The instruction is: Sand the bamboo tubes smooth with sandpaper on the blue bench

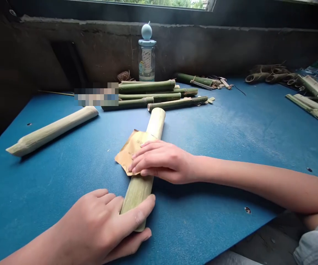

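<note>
My left hand point(100, 221) is closed around the near end of a peeled bamboo piece point(138, 193), thumb along one side. The bamboo lies on the blue counter point(203, 221), its far end pointing toward the back edge. My right hand point(164, 160) reaches in from the right, fingers close together, holding a brown sheet point(128, 152) down against the middle of the bamboo; a corner of the sheet sticks out to the left. Nearer the counter's left edge lies a second peeled length point(55, 130), set at a slant and well apart from mine. Green stalks point(150, 87) are grouped toward the back edge, with a blue-topped bottle point(147, 62) standing behind them and a ball of twine point(123, 76) beside it. Toward the back right corner I see split strips point(315, 110) and hollow cut lengths point(258, 77).
</note>
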`<state>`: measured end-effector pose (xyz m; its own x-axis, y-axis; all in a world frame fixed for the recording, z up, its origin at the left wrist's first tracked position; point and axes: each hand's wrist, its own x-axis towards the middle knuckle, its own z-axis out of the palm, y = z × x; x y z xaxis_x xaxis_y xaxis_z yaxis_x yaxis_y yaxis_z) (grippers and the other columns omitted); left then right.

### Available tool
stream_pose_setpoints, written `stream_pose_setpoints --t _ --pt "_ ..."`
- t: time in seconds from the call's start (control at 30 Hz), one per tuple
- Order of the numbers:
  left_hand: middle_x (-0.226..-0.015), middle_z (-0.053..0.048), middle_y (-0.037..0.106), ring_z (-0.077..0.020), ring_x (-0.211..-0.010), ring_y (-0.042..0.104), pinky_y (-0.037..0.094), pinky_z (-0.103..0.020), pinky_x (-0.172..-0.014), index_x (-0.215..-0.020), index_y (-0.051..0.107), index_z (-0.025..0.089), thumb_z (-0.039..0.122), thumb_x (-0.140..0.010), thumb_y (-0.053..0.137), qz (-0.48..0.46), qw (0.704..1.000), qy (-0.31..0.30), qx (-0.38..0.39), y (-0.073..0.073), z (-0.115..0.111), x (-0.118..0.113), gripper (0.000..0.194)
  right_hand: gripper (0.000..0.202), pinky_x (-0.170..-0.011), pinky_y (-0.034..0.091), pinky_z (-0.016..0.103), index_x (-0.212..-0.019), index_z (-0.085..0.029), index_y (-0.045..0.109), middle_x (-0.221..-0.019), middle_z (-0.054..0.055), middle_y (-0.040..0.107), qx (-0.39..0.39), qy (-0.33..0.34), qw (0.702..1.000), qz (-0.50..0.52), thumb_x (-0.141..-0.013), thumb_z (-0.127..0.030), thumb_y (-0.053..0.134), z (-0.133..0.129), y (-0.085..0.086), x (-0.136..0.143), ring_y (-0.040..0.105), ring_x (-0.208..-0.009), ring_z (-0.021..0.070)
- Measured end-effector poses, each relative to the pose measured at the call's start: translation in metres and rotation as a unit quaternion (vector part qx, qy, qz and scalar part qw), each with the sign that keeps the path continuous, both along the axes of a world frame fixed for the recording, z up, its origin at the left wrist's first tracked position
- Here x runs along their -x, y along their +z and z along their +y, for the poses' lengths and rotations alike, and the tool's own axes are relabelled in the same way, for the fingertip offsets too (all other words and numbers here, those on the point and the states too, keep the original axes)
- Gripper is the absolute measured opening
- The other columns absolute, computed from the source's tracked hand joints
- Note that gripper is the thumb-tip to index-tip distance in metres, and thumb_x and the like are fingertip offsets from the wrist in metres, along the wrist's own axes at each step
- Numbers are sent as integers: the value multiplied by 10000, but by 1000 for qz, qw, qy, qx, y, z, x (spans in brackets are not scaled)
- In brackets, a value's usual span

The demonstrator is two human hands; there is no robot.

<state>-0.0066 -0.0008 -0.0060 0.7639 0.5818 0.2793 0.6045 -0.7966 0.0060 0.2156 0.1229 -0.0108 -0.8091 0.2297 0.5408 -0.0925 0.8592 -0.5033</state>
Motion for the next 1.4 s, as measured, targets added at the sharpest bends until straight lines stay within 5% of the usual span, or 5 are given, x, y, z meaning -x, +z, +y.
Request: stream_pose_setpoints --t 0.27,0.57,0.77,0.97,1.4 --pt "-541 34 532 -160 -433 508 374 -325 -462 -1253 602 205 370 -882 537 81 991 -28 -98 15 -10 -2 411 269 -1012 479 398 -984 -182 733 -1064 72 754 52 -235 970 41 -969 -361 533 90 -14 -42 657 -1119 244" --pt "-517 24 529 -187 -432 486 327 -353 -491 -1249 583 206 330 -843 563 136 979 -51 -145 15 -22 2 425 219 -944 518 340 -1012 -176 726 -1012 71 761 -30 -85 996 3 -976 -258 526 47 -6 -21 683 -1013 197" --pt "-525 23 548 -199 -430 498 322 -360 -473 -1232 581 221 380 -909 488 156 978 -42 -131 23 -22 -2 372 252 -923 523 359 -972 -181 739 -1009 76 756 -10 -257 965 49 -973 -321 529 67 -11 -32 689 -987 219" --pt "-528 26 557 -189 -426 507 320 -354 -476 -1214 594 222 357 -906 484 152 979 -43 -126 23 -22 -2 354 246 -895 517 350 -966 -175 718 -960 89 747 -51 -139 989 7 -984 -298 505 41 -10 -19 673 -953 206" --pt "-507 41 543 -184 -407 510 388 -340 -444 -1177 599 244 307 -853 506 94 991 -52 -74 23 -21 0 342 240 -877 530 347 -982 -179 721 -1010 77 760 -15 -352 934 53 -976 -302 515 35 -14 -23 706 -920 217"
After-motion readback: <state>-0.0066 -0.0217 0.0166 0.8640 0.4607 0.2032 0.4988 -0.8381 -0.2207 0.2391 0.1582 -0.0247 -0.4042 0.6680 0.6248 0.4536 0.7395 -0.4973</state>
